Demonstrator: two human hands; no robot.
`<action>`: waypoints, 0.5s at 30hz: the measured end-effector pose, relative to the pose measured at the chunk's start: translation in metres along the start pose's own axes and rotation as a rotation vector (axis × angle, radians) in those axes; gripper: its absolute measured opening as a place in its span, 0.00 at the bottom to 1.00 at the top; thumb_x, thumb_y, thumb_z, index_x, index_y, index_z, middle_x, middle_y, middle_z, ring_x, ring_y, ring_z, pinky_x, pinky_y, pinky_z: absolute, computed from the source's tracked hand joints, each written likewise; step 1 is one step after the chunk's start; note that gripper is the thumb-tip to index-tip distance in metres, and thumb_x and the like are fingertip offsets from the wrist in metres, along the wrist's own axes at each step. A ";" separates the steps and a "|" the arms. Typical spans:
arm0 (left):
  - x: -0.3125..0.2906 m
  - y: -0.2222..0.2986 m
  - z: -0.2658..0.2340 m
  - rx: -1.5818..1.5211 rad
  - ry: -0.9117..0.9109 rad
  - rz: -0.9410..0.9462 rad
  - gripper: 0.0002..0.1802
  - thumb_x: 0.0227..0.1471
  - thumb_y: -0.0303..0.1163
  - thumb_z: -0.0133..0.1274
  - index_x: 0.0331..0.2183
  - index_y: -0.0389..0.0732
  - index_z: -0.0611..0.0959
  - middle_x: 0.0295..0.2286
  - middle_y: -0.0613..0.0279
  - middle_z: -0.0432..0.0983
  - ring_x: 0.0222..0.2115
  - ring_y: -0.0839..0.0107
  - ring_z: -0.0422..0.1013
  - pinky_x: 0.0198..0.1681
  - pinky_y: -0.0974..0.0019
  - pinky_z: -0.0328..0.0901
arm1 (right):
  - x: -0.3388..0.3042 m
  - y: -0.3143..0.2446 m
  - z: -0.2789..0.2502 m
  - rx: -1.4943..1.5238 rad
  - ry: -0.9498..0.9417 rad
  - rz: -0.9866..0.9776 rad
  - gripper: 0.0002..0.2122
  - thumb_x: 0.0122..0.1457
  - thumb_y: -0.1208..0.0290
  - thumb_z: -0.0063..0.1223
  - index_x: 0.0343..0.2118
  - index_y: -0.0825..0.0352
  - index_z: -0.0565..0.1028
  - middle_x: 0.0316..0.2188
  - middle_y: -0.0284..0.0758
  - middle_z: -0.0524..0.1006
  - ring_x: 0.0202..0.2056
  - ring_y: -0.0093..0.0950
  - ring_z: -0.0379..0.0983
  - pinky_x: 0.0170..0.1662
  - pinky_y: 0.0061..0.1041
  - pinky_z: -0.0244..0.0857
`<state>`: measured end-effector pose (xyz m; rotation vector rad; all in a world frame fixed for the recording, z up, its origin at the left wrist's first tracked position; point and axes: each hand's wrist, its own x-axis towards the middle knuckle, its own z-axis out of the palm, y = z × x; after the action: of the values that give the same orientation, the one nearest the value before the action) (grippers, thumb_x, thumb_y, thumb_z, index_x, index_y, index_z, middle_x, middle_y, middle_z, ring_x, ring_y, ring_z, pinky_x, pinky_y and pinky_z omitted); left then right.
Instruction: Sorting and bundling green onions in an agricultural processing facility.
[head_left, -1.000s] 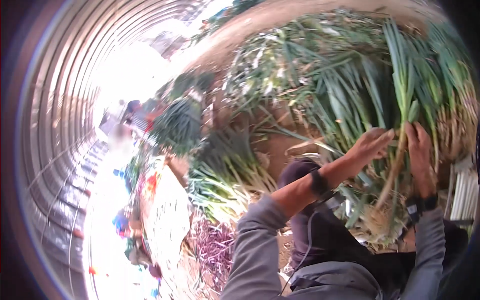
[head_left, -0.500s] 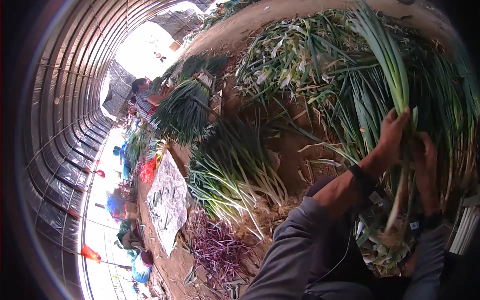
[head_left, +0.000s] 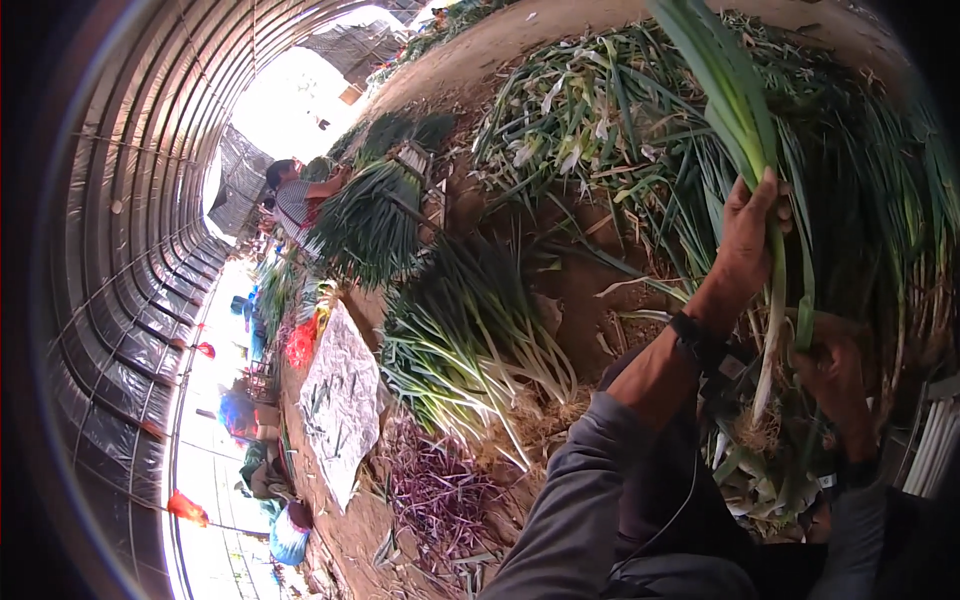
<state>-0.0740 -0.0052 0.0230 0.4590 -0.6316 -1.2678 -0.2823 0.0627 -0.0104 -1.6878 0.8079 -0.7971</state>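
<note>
My left hand [head_left: 748, 228] is wrapped around a large green onion [head_left: 740, 110] where its leaves meet the stem. The leaves fan upward, and the pale stem with its bushy roots hangs below the fist. Lower and to the right, my right hand [head_left: 835, 385] has its fingers closed on the end of a loose green leaf [head_left: 806, 290], which hangs partly away from the stem. Several untrimmed green onions [head_left: 890, 200] stand close behind both hands.
A heap of stripped leaves [head_left: 590, 110] lies beyond. To the left are a bundle of clean green onions [head_left: 470, 340], purple ties [head_left: 430, 490] and a white sheet [head_left: 340, 400]. A person [head_left: 298, 200] works near another pile at the far left. Pale rods [head_left: 935, 445] stand at the right.
My left hand has moved up and left with the green onion. My right hand has gone lower, away from the stem, drawing the leaf down and apart from it.
</note>
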 end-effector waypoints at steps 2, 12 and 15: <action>0.002 0.002 0.006 -0.021 0.004 0.032 0.09 0.61 0.39 0.56 0.38 0.47 0.74 0.32 0.70 0.73 0.25 0.80 0.67 0.28 0.72 0.63 | -0.014 0.027 -0.024 -0.237 -0.064 -0.004 0.10 0.54 0.75 0.57 0.40 0.66 0.76 0.28 0.27 0.75 0.33 0.15 0.70 0.38 0.22 0.66; 0.007 -0.052 0.013 0.204 0.118 -0.038 0.10 0.55 0.27 0.55 0.40 0.40 0.76 0.34 0.65 0.77 0.32 0.74 0.75 0.38 0.67 0.69 | -0.127 0.243 -0.064 -0.536 -0.257 0.344 0.15 0.56 0.72 0.56 0.46 0.71 0.76 0.41 0.44 0.78 0.45 0.38 0.75 0.50 0.33 0.66; 0.002 -0.070 0.007 0.149 0.002 -0.001 0.10 0.56 0.27 0.54 0.41 0.39 0.75 0.35 0.63 0.76 0.34 0.72 0.75 0.41 0.66 0.69 | -0.047 0.151 -0.071 -0.334 0.224 0.233 0.14 0.60 0.74 0.53 0.48 0.73 0.74 0.46 0.49 0.77 0.44 0.40 0.76 0.49 0.35 0.67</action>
<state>-0.1296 -0.0244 -0.0157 0.5834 -0.7276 -1.2260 -0.3857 0.0322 -0.1455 -1.7687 1.3280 -0.7253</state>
